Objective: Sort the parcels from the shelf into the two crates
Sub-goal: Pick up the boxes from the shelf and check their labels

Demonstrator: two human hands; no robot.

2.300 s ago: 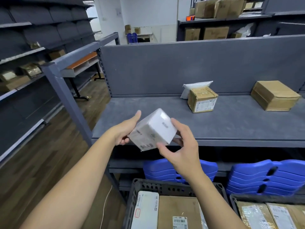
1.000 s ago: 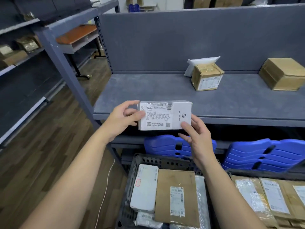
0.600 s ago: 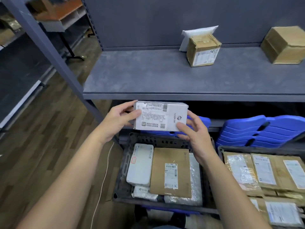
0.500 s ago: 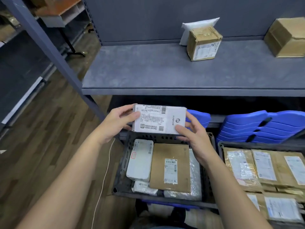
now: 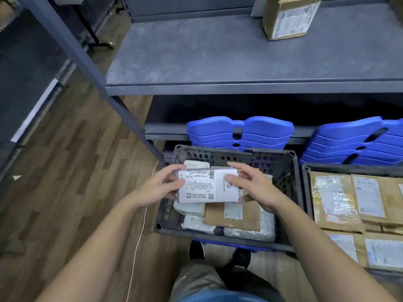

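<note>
The box [image 5: 207, 185] is held level over the far-left part of the L crate [image 5: 272, 160], above the parcels in it. Its long axis runs left-right across the view, one short end at each hand. Label face is up, twd the camera, print upright for the person. A big number at top left reads approx "6079" (1st digit unsure), w/ a barcode along the top edge. Blocks of small text are too fine to read, and 2 QR codes sit along the btm. At the right end a line of brand lettering runs sideways w/ a round logo beside it, not legible. L hand [image 5: 161, 188] grips the left end, thumb on the label face, index over the far edge, other fingers under. R hand [image 5: 253, 186] grips the right end, thumb on top near the logo, index along the far edge. Below in the L crate lie white packets, a flat brown mailer [image 5: 233, 216] w/ white label, and a bubble-wrap pack [image 5: 250, 233]. R crate [image 5: 349, 167], just beside, holds brown taped parcels w/ white labels, text too small. On the shelf [image 5: 196, 62] above stands a brown carton [image 5: 287, 16], its white label unreadable. Blue plastic stacks [image 5: 239, 134] sit behind the crates, under the shelf.
</note>
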